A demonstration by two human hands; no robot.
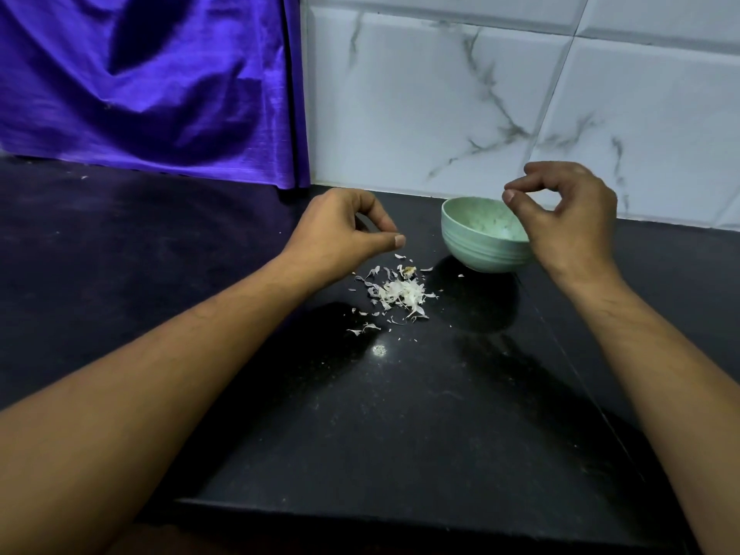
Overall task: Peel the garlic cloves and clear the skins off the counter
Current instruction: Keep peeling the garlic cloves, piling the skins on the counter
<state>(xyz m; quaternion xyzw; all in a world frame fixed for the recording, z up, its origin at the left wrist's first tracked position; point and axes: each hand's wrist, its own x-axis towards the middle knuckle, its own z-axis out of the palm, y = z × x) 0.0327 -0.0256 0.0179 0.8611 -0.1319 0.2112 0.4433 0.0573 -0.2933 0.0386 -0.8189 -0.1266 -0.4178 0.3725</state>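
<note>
Garlic skins [400, 292] lay mid-frame, just under the slack, empty left hand [340, 230]; the right hand [568, 210], its pinch unclear, hovered over the green bowl [472, 250].

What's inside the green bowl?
Pale whitish pieces lie at the bottom of the green bowl, too blurred to tell cloves from skins. The right hand covers its right side.

Skins [396, 292] are piled on the counter [360, 426], just left of and before a bowl [472, 250] set near the wall [440, 114].
</note>
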